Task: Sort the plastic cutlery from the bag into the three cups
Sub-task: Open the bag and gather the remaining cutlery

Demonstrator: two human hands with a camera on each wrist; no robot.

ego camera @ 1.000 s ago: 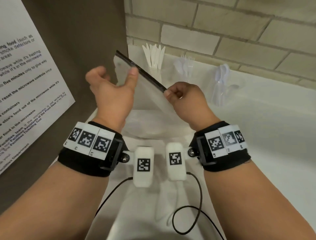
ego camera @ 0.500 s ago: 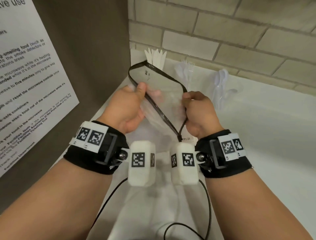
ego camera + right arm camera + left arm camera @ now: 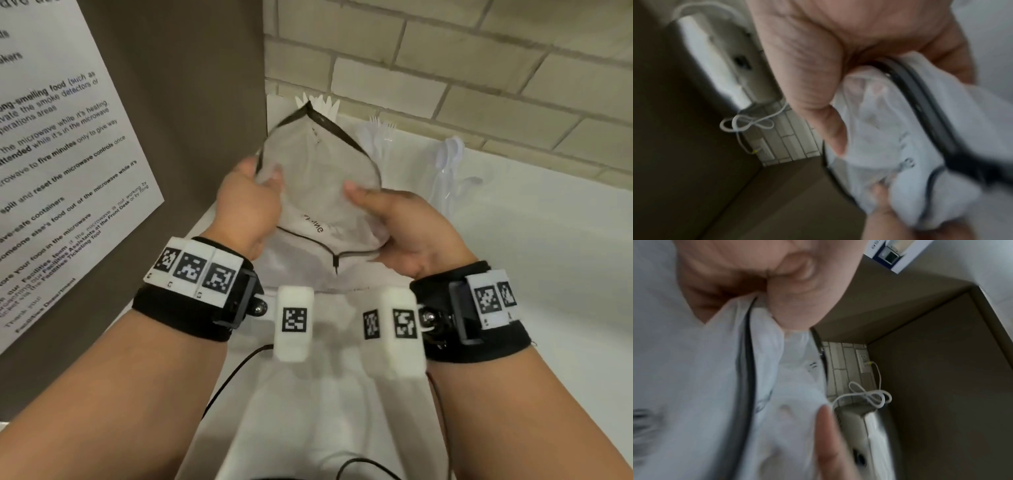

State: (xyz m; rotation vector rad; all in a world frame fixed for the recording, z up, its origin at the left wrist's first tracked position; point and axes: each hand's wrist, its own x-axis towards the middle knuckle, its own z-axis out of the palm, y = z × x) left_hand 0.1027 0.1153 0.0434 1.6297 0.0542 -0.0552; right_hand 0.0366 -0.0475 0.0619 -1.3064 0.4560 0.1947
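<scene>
Both hands hold a frosted plastic bag (image 3: pixel 322 178) with a black zip rim, its mouth spread wide toward me; no cutlery shows inside. My left hand (image 3: pixel 251 202) pinches the left rim, thumb on the inside. My right hand (image 3: pixel 387 219) grips the right rim and side. In the left wrist view the bag (image 3: pixel 715 386) fills the frame, and in the right wrist view the bag (image 3: pixel 890 129) is bunched in my fingers. Behind it stand three clear cups: knives (image 3: pixel 322 104), forks (image 3: pixel 382 132), spoons (image 3: pixel 448 161).
A white counter (image 3: pixel 548 240) runs right under a tan brick wall (image 3: pixel 462 68). A brown panel with a printed notice (image 3: pixel 58 164) closes the left side. A white appliance with a looped white cable (image 3: pixel 865 395) stands by a wall socket.
The bag's zip rim went from a flat closed strip to a wide loop. Both hands came lower and spread apart, pulling the mouth wider.
</scene>
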